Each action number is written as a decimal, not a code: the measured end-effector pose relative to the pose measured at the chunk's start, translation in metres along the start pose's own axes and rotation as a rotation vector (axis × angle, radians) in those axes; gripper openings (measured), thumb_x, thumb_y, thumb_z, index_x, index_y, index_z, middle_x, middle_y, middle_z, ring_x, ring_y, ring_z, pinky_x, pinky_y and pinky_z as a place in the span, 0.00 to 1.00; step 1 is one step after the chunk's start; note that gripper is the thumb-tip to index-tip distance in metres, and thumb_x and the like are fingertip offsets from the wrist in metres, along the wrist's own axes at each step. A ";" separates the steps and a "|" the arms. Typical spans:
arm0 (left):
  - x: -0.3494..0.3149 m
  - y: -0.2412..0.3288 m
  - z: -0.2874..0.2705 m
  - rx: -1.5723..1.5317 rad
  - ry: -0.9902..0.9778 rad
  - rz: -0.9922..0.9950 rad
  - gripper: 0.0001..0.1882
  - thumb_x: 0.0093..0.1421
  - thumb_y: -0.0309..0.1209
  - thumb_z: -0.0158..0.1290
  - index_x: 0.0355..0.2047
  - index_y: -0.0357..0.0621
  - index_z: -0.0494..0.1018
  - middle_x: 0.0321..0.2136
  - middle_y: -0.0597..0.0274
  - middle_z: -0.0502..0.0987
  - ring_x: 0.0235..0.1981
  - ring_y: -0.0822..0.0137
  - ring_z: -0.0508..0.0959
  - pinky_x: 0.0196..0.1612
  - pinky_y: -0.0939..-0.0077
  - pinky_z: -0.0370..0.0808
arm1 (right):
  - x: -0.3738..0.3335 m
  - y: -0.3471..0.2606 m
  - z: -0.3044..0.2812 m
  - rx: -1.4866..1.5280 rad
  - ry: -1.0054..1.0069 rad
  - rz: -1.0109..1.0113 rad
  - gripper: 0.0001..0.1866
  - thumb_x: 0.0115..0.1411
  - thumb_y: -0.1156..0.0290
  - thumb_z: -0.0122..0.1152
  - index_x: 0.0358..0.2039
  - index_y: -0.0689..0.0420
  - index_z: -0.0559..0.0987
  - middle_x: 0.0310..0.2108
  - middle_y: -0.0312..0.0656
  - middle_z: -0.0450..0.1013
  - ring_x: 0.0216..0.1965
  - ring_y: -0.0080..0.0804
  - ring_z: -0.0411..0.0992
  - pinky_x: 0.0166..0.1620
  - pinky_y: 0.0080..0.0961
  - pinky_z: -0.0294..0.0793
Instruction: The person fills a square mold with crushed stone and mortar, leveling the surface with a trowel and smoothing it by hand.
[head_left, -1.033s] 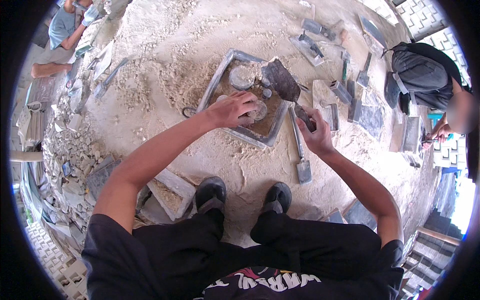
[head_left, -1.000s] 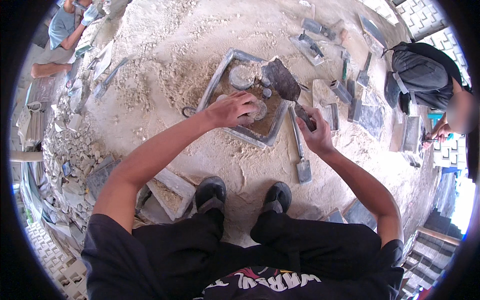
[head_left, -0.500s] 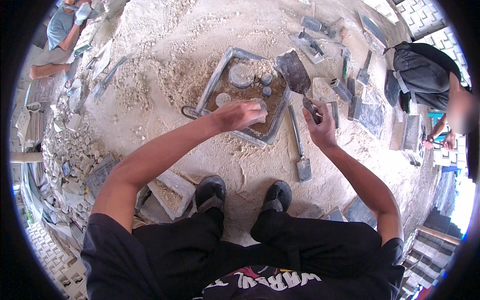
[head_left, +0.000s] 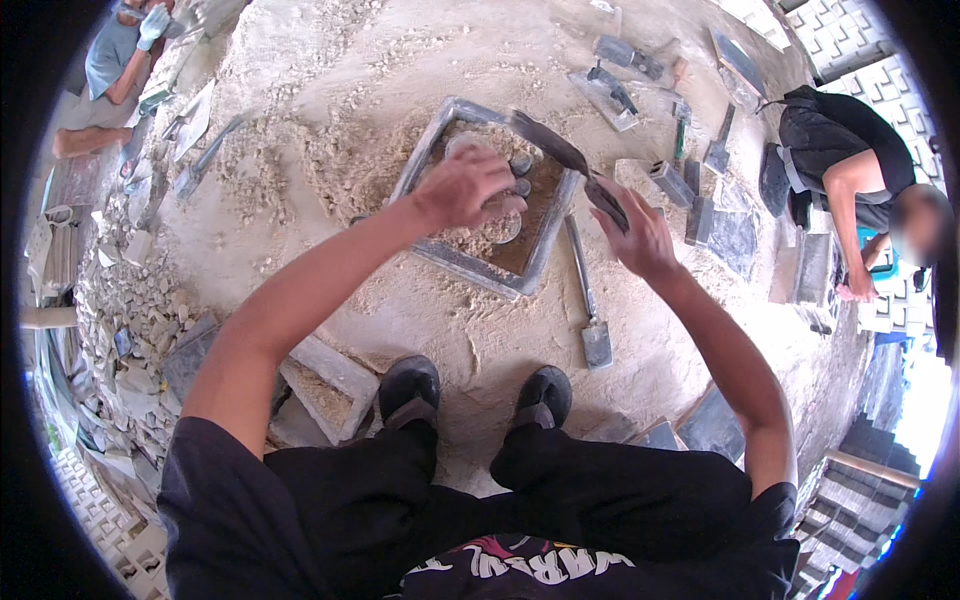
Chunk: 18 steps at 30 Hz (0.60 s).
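My left hand (head_left: pixel 465 188) is over a grey rectangular moulding frame (head_left: pixel 468 276), its slightly blurred fingers bent and apart, with nothing seen in them. Inside the frame, pale loose sand (head_left: pixel 470 240) covers part of a darker sand bed. A round disc (head_left: pixel 508 230) lies just below my fingers, and small dark round pieces (head_left: pixel 521 163) show beside them. My right hand (head_left: pixel 637 235) is closed around the handle of a trowel (head_left: pixel 550 142). Its dark blade is tilted over the frame's upper right corner, seen nearly edge-on. My left hand hides part of the frame's middle.
A small spade-ended tool (head_left: pixel 597 342) lies right of the frame. Metal blocks (head_left: pixel 672 184) and hand tools (head_left: pixel 613 88) lie farther right. Rubble (head_left: pixel 135 350) is piled at left, beside a smaller frame (head_left: pixel 335 380). Co-workers crouch at far left (head_left: pixel 118 60) and right (head_left: pixel 850 140).
My left hand has moved up and left over the frame, leaving the disc. The trowel has swung left over the frame's corner, its blade turned edge-on. Pale sand now covers more of the bed.
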<state>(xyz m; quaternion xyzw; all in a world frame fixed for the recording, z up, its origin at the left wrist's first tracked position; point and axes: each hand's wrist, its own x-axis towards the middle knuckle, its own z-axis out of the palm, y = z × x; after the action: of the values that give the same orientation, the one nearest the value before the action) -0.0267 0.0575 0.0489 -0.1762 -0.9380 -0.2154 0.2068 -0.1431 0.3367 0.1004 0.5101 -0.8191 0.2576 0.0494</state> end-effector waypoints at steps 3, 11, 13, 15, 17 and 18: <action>0.003 -0.028 -0.004 0.068 0.190 -0.055 0.18 0.64 0.45 0.50 0.40 0.41 0.72 0.41 0.52 0.74 0.48 0.53 0.73 0.54 0.60 0.66 | 0.031 0.005 0.014 -0.145 -0.168 -0.043 0.25 0.61 0.65 0.60 0.59 0.49 0.69 0.38 0.45 0.75 0.35 0.46 0.77 0.36 0.37 0.78; -0.008 -0.059 -0.004 -0.014 0.018 -0.328 0.21 0.67 0.42 0.44 0.51 0.37 0.66 0.51 0.46 0.70 0.54 0.45 0.69 0.58 0.55 0.64 | 0.058 -0.004 -0.050 -0.402 -0.539 0.038 0.23 0.64 0.61 0.53 0.60 0.44 0.69 0.39 0.47 0.73 0.38 0.47 0.76 0.41 0.41 0.78; -0.013 -0.067 0.007 0.016 -0.034 -0.292 0.23 0.68 0.43 0.43 0.52 0.37 0.66 0.51 0.46 0.70 0.55 0.46 0.69 0.59 0.54 0.63 | 0.057 -0.015 -0.062 -0.329 -0.496 0.121 0.22 0.62 0.64 0.56 0.58 0.45 0.73 0.37 0.46 0.73 0.37 0.47 0.74 0.42 0.41 0.74; -0.005 -0.070 0.021 0.052 -0.022 -0.243 0.24 0.68 0.46 0.42 0.53 0.39 0.67 0.52 0.48 0.71 0.57 0.47 0.68 0.61 0.53 0.62 | 0.050 -0.025 -0.060 -0.316 -0.472 0.168 0.22 0.62 0.63 0.56 0.58 0.46 0.72 0.38 0.47 0.73 0.39 0.48 0.74 0.42 0.42 0.74; 0.005 -0.064 0.024 0.001 -0.086 -0.333 0.24 0.67 0.45 0.42 0.53 0.39 0.68 0.52 0.48 0.71 0.57 0.49 0.68 0.61 0.53 0.63 | 0.044 -0.040 -0.051 -0.334 -0.475 0.231 0.23 0.62 0.63 0.55 0.59 0.46 0.71 0.39 0.48 0.72 0.39 0.50 0.75 0.42 0.44 0.74; 0.011 -0.060 0.025 -0.026 -0.112 -0.375 0.24 0.67 0.45 0.43 0.52 0.39 0.68 0.52 0.49 0.71 0.56 0.49 0.69 0.62 0.53 0.63 | 0.043 -0.047 -0.047 -0.375 -0.499 0.269 0.23 0.63 0.63 0.55 0.59 0.47 0.71 0.39 0.49 0.72 0.39 0.51 0.75 0.42 0.44 0.75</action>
<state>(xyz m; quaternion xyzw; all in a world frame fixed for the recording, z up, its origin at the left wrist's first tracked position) -0.0688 0.0216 0.0141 -0.0126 -0.9615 -0.2522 0.1081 -0.1315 0.3076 0.1727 0.4268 -0.8990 -0.0261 -0.0940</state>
